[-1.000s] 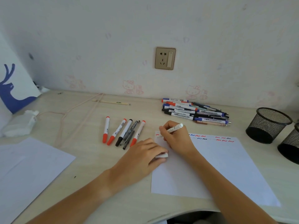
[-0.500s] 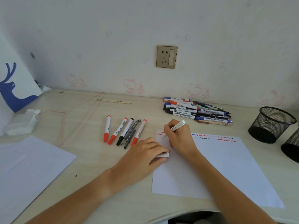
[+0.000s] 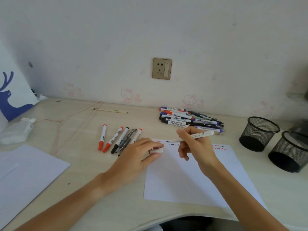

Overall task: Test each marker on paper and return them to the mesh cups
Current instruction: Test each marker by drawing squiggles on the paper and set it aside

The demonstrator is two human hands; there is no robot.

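Note:
My right hand (image 3: 196, 145) grips a white marker (image 3: 201, 135), lifted off the white paper (image 3: 191, 177) and lying roughly level, tip toward the left. My left hand (image 3: 138, 155) pinches the marker's white cap (image 3: 156, 150) at the paper's left edge. Short red, blue and black squiggles (image 3: 220, 147) run along the paper's top. Several capped markers (image 3: 119, 140) lie in a row left of the paper. A pile of markers (image 3: 188, 120) lies behind the paper. Two black mesh cups (image 3: 258, 133) (image 3: 290, 150) stand at the right.
A second white sheet (image 3: 25, 177) lies at the near left. A crumpled tissue (image 3: 16, 130) and a pale cord (image 3: 66, 124) are at the far left. A wall socket (image 3: 162, 68) sits above the desk. The desk's curved front edge (image 3: 166, 217) runs below the paper.
My right hand has lifted the marker off the paper and moved right, turning it from upright writing pose to nearly level. My left hand with the cap has risen slightly.

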